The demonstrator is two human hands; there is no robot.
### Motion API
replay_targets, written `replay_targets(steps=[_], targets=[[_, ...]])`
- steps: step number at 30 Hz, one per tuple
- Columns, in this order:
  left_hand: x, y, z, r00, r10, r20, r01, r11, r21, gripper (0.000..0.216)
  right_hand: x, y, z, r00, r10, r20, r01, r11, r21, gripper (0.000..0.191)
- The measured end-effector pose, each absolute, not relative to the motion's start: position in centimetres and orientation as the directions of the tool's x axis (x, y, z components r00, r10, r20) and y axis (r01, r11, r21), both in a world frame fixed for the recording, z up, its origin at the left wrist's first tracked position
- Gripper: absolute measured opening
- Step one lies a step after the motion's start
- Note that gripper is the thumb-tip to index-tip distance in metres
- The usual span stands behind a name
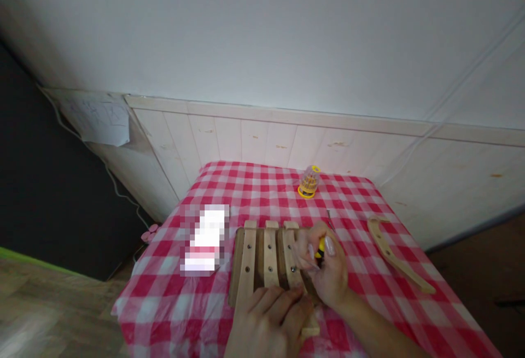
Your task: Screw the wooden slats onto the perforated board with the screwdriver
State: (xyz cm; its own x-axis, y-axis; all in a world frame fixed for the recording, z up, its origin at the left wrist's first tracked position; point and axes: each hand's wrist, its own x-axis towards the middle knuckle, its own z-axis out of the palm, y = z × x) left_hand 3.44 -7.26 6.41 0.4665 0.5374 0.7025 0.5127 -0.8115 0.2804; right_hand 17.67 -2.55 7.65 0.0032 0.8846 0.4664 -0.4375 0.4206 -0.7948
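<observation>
Three curved wooden slats lie side by side across a darker wooden base, with screws in round holes along them. My left hand is closed over the near part of the slats, its fingers bent around the rightmost one. In my right hand, above that same slat, is a small yellow-and-black screwdriver, gripped by its handle. My fingers hide most of the screwdriver, and its tip cannot be made out. A screw shows in the slat just left of my right hand.
A red-and-white checked tablecloth covers the table. Toward the back stands a clear, yellow-based case of bits. A loose curved slat lies at the right, a thin metal piece behind my right hand, and a blurred-out white object at the left.
</observation>
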Motion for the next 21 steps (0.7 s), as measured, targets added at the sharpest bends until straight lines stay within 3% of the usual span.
replay_targets(steps=[10, 21], targets=[[3.40, -7.25, 6.33, 0.477, 0.536, 0.697, 0.503, -0.816, 0.284, 0.039, 17.79, -2.72, 7.84, -0.019, 0.887, 0.461, -0.319, 0.431, -0.844, 0.044], [3.55, -7.27, 6.21, 0.468, 0.545, 0.696, 0.517, -0.807, 0.285, 0.039, 17.85, -2.50, 7.66, -0.061, 0.887, 0.457, -0.356, 0.408, -0.841, 0.042]])
